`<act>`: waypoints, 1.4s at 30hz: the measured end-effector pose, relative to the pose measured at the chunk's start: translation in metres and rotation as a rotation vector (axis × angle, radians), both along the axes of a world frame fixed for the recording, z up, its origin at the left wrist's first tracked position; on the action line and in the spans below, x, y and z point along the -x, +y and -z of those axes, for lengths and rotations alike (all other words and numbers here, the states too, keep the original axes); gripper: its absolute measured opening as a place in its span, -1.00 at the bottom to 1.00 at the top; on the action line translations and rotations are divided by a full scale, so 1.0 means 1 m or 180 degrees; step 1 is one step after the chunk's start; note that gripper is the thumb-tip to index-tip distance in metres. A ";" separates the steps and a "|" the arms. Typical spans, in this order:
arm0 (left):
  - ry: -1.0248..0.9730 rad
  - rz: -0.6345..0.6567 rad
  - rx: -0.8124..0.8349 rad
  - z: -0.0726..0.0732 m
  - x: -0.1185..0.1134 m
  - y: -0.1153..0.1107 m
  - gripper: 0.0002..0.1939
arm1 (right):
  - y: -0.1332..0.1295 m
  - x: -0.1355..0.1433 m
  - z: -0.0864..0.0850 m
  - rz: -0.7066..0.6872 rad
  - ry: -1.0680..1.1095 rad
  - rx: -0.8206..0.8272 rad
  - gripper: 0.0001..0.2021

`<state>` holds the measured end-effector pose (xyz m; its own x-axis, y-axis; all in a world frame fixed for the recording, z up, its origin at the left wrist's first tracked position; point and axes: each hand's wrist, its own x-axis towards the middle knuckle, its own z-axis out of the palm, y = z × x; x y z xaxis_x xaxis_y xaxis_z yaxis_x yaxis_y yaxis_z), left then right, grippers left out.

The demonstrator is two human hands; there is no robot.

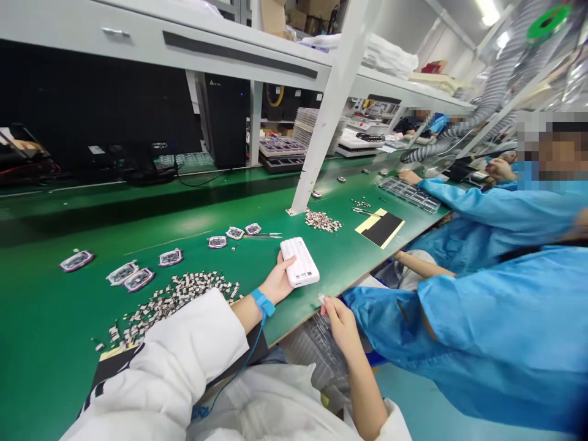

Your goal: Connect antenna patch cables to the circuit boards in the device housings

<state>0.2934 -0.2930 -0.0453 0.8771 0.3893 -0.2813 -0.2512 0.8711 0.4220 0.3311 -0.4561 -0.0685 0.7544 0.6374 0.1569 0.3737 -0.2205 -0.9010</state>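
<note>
The left hand [277, 280] had its fingers around the white power bank [300, 262] at the bench [32, 294]; the right hand [340, 320] pinched a small pale piece [321, 298] beside the edge. A steady hold and light pinch seemed best.

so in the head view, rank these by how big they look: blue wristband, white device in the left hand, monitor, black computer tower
1. Monitor
2. Black computer tower
3. White device
4. Blue wristband
</note>
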 end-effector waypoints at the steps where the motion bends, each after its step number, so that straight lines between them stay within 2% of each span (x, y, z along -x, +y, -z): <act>1: 0.0003 0.0038 -0.0029 -0.001 0.000 0.000 -0.52 | 0.003 0.002 0.000 -0.0019 0.0008 -0.0032 -0.57; 11: -0.0009 0.0061 -0.0340 -0.004 -0.001 -0.005 -0.60 | 0.032 0.009 0.001 0.0230 0.0192 -0.0533 -0.51; 14: 0.0006 0.0047 -0.0386 -0.002 -0.002 -0.005 -0.59 | 0.038 0.015 0.002 0.0243 0.0214 -0.0654 -0.50; 17: 0.0017 0.0083 -0.0400 -0.002 -0.002 -0.005 -0.57 | 0.042 0.019 0.003 0.0434 0.0263 -0.0809 -0.50; 21: 0.0002 0.0226 -0.0343 -0.005 -0.001 -0.003 -0.62 | 0.043 0.020 0.006 0.0663 0.0377 -0.0935 -0.50; 27: -0.0024 0.0443 -0.0148 -0.008 0.001 -0.001 -0.57 | 0.043 0.022 0.014 0.0814 0.0578 -0.1020 -0.53; 35: -0.0099 0.0540 -0.0084 -0.010 0.002 -0.001 -0.58 | 0.044 0.023 0.013 0.0824 0.0608 -0.1104 -0.54; 42: -0.0125 0.0495 -0.0037 -0.004 0.001 -0.002 -0.61 | 0.043 0.023 0.016 0.0798 0.0561 -0.1067 -0.54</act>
<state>0.2928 -0.2948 -0.0414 0.9373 0.2509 -0.2419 -0.1302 0.8959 0.4248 0.3079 -0.4130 -0.0844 0.9126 0.3677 0.1788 0.1804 0.0303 -0.9831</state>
